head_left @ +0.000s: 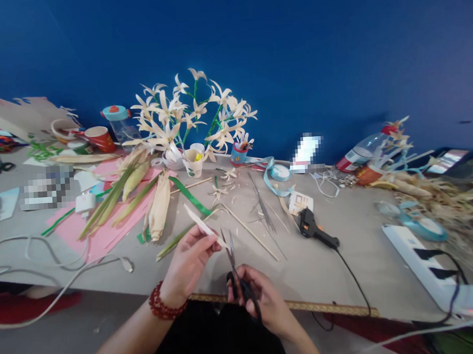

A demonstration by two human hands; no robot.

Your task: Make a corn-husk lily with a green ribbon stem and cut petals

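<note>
Pinched in my left hand [195,254] is a narrow pale strip of corn husk [199,220], its long end pointing up and left. My right hand [263,293] grips black-handled scissors [233,268] by the loops. The blades point away from me and are slightly apart, close by the strip's lower end; whether they touch it I cannot tell. Beyond my hands lie a bent thin stick [250,230] and a green ribbon strip [192,197]. Small pale husk flowers [218,193] rest on the table behind them.
White husk flowers on green stems stand in a paper cup [193,163]. Corn husks [158,206] lie on pink paper [100,239] at left. A black glue gun [315,230], metal wires [262,202] and a power strip [430,272] are to the right. Cables cross both sides.
</note>
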